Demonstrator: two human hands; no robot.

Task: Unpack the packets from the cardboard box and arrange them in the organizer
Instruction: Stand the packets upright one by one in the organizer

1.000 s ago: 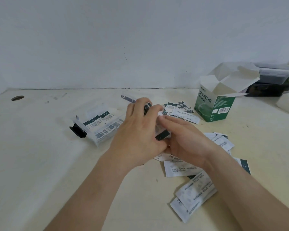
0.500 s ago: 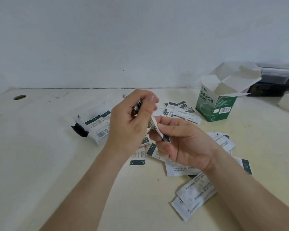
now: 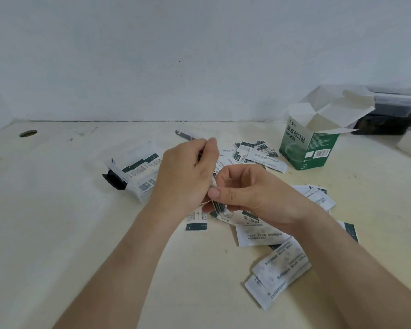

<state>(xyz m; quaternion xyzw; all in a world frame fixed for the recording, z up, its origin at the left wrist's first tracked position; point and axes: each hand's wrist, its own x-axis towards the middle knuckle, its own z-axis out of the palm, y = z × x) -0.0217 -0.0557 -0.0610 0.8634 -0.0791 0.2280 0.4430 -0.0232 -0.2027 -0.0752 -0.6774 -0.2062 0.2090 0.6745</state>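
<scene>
Pinching packets (image 3: 220,207), both hands (image 3: 185,173) (image 3: 252,194); box (image 3: 305,150) reads 防水创口贴

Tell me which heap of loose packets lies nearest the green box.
The far heap, just left of the green box; the other heaps lie nearer the person.

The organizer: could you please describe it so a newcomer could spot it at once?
On the cream table, look just left of the left hand. The organizer lies there, a small case holding green-and-white packets. Unlike the green cardboard box on the right, it is clear plastic with a black clip at its left end.
</scene>
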